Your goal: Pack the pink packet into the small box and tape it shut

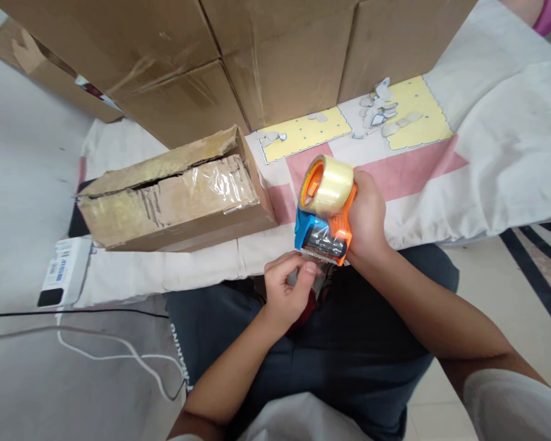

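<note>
My right hand [368, 211] is wrapped round an orange and blue tape dispenser [344, 228], held above my lap. A wide roll of pale yellowish tape [335, 187] sits on it, and its toothed cutting edge faces me. Just below that edge, my left hand [288, 283] pinches with thumb and forefinger at the clear tape end, which barely shows. To the left lies a long brown cardboard box [188, 223] with worn top flaps. Shiny clear tape covers part of its right end, and a dark gap runs between the flaps.
Several large taped cartons [284, 61] stand stacked behind the box. A white power strip [67, 269] rests at the left edge, with cables [119, 352] hanging below. The surface has a white and pink cloth [408, 171] with yellow printed patches. Part of another person [523, 9] shows top right.
</note>
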Available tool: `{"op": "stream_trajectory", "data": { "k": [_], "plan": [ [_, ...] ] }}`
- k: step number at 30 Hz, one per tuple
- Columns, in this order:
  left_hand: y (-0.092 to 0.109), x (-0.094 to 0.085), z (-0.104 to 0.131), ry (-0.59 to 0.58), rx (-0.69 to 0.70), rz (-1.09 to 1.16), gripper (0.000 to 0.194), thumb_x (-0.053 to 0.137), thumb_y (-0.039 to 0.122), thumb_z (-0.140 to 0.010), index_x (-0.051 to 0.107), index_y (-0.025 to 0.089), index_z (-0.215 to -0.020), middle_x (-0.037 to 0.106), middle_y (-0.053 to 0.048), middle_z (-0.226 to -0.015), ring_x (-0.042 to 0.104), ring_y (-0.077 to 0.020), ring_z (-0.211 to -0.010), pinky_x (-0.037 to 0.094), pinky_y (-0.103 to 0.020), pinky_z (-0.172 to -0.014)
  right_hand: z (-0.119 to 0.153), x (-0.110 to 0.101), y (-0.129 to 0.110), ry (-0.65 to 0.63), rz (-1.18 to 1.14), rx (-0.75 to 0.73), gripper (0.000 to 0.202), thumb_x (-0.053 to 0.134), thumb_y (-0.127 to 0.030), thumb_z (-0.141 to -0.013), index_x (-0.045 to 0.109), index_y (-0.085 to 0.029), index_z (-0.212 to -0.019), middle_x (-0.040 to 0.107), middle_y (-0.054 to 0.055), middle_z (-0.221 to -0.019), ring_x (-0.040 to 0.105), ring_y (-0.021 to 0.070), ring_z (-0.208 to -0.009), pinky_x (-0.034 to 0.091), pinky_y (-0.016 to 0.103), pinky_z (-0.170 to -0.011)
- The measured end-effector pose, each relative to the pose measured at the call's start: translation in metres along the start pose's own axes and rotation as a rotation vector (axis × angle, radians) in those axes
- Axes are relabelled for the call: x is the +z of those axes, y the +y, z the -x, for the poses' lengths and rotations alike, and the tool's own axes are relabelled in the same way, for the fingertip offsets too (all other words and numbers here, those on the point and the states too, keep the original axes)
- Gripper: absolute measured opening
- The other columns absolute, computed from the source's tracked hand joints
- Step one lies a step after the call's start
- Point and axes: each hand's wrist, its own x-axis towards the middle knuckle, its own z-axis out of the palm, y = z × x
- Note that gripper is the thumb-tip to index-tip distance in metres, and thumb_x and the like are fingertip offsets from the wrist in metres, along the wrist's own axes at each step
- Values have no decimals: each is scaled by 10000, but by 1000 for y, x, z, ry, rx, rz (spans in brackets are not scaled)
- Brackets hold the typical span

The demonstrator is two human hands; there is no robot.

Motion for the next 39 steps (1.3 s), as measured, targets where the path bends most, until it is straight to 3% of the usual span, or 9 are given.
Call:
{"op": "stream_trajectory", "data": {
  "k": [6, 10, 14, 19, 22, 27, 30, 34, 39],
  "plan": [
    [2, 1, -1, -8, 32, -4, 241, 615, 262, -933, 678, 176, -717, 601, 17, -582, 540, -100, -534, 421, -225, -560, -9, 1, -3, 4, -35, -6, 380, 542, -534, -937, 433, -241, -722, 429, -49, -654, 531, 113, -590, 472, 227, -522],
    [5, 2, -3, -25, 32, -26, 247, 593, 240, -938, 676, 173, -715, 627, 14, -600, 540, -96, -533, 415, -219, -557, -21, -6, -12, -20, 32, -166, 367, 551, -562, -934, 535, -228, -784, 525, -34, -700, 606, 133, -682, 511, 246, -592],
    [7, 3, -4, -15, 49, -46, 263, 594, 235, -936, 671, 164, -695, 573, 29, -552, 511, -89, -515, 394, -210, -544, -38, -21, -21, -34, 131, -341, 300, 694, -496, -864, 610, -215, -926, 634, -19, -821, 644, 131, -762, 543, 261, -676],
    [10, 2, -4, -20, 33, -69, 299, 572, 235, -945, 659, 158, -670, 569, 29, -545, 496, -85, -510, 385, -201, -526, -53, -42, -19, -41, 245, -445, 366, 695, -524, -861, 620, -225, -1057, 695, 36, -988, 693, 173, -889, 591, 313, -770],
    [10, 1, -3, -26, 19, -58, 297, 569, 232, -946, 662, 157, -674, 587, 26, -564, 502, -82, -516, 387, -195, -527, -61, -54, -17, -90, 295, -425, 406, 698, -551, -853, 613, -227, -1083, 706, 43, -971, 705, 196, -868, 599, 338, -759],
    [11, 2, 0, -29, 19, -50, 300, 566, 246, -945, 663, 158, -675, 580, 31, -557, 506, -83, -512, 387, -193, -529, -76, -73, -22, -315, 382, -258, 454, 759, -558, -787, 638, -210, -1051, 718, 37, -909, 696, 205, -802, 587, 333, -681],
    [14, 2, 2, -27, 11, -56, 308, 565, 268, -942, 662, 162, -670, 561, 35, -542, 499, -89, -506, 389, -199, -532, -78, -77, -28, -356, 355, -190, 466, 780, -556, -754, 637, -208, -1028, 717, 31, -887, 687, 195, -749, 581, 342, -690],
    [17, 0, 3, -31, 2, -45, 332, 539, 299, -955, 660, 167, -676, 534, 36, -537, 491, -98, -516, 392, -209, -550, -78, -75, -31, -237, 343, -177, 529, 815, -527, -680, 559, -221, -1028, 691, 17, -885, 660, 183, -731, 552, 338, -687],
    [19, -9, 9, -37, -35, -13, 357, 510, 366, -978, 643, 170, -711, 512, 33, -569, 499, -110, -551, 392, -219, -569, -67, -68, -40, 92, 517, -513, 453, 762, -379, -691, 499, -218, -1022, 495, -46, -806, 493, 127, -684, 451, 287, -660]
  ]
}}
